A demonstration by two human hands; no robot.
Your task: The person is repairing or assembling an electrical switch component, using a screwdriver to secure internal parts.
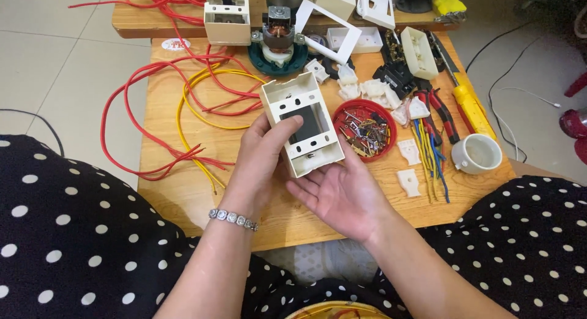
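**Cream box held over a crowded worktop**

The wooden worktop (183, 197) is bare only along its near edge; red wires (131, 105) sprawl left. The cream switch box (302, 123) sits tilted above the middle, left hand (260, 163) grasping its side, right hand (342, 194) open-palmed beneath its lower edge. The red bowl (365, 131) lies just right.

The switch box (302, 123) in the grip is cream with a dark window in its middle. Just right of the grip sits a red bowl (365, 131); left of it trail red wires (131, 87) and yellow wires (195, 93) (over a pale wooden bench (183, 197)). The lap cloth (79, 233) is black with white dots.
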